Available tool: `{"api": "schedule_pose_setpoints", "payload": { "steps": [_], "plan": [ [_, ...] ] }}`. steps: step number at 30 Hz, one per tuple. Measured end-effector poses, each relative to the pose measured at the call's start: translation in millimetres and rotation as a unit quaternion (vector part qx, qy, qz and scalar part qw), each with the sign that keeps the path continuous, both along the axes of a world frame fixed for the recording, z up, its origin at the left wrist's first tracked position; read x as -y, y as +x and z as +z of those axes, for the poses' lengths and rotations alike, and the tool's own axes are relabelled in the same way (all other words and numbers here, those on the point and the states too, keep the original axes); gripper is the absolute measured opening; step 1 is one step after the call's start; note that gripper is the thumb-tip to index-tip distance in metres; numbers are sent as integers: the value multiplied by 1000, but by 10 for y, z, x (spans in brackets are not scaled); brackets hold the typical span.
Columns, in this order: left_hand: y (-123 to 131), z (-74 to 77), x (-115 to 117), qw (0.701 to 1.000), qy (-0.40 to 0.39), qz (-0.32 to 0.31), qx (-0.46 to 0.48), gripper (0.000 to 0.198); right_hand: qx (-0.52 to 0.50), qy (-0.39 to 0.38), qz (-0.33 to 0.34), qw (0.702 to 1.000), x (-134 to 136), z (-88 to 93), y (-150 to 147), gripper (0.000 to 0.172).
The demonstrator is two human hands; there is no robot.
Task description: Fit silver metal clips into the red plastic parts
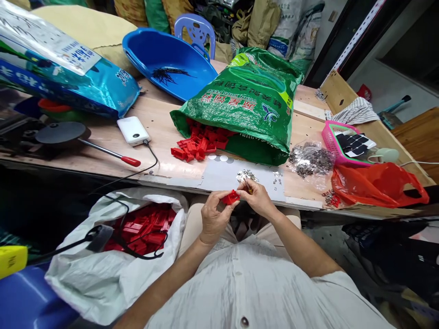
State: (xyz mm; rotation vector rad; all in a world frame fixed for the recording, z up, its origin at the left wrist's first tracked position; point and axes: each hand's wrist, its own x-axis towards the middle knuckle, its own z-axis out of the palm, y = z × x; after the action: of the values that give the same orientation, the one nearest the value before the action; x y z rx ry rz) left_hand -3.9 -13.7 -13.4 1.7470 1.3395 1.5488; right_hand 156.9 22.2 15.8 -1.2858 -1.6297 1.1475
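My left hand [216,211] pinches a small red plastic part [231,197] just off the table's front edge. Close against it, my right hand [256,197] is closed, its fingertips touching the part. A thin tool with a yellowish piece [250,189] shows between the right fingers; its kind is too small to make out. Behind the hands, a pile of small shiny metal pieces [247,175] lies on a grey sheet [219,174]. More red plastic parts [196,145] spill from the mouth of a green feed bag [240,100].
At my left, a white sack [82,274] holds many red parts. A white power bank [133,130] with a black cable and a red-handled lever [130,161] are on the table. Rightward are a plastic bag of metal pieces [310,160], a pink basket [329,137] and a red bag [380,185].
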Motion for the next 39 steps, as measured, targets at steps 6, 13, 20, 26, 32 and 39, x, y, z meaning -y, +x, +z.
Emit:
{"api": "schedule_pose_setpoints", "payload": {
  "steps": [6,13,20,26,32,39],
  "plan": [
    [31,60,28,1000,-1,-20,14,26,-14,-9,17,1000,22,-29,30,15],
    [74,2,25,953,-184,-60,234,39,-144,-109,42,983,4,-131,192,32],
    [109,-6,44,944,-187,-81,259,37,-136,-117,64,982,91,-64,228,30],
    [121,-64,91,966,-144,-113,182,31,-106,-138,91,981,117,-64,241,34],
    [6,-101,-136,983,-124,-104,85,30,73,-4,48,996,105,-91,304,21],
    [-136,-82,-529,986,-52,-138,-80,26,221,98,9,970,75,-198,309,24]
  ]
}}
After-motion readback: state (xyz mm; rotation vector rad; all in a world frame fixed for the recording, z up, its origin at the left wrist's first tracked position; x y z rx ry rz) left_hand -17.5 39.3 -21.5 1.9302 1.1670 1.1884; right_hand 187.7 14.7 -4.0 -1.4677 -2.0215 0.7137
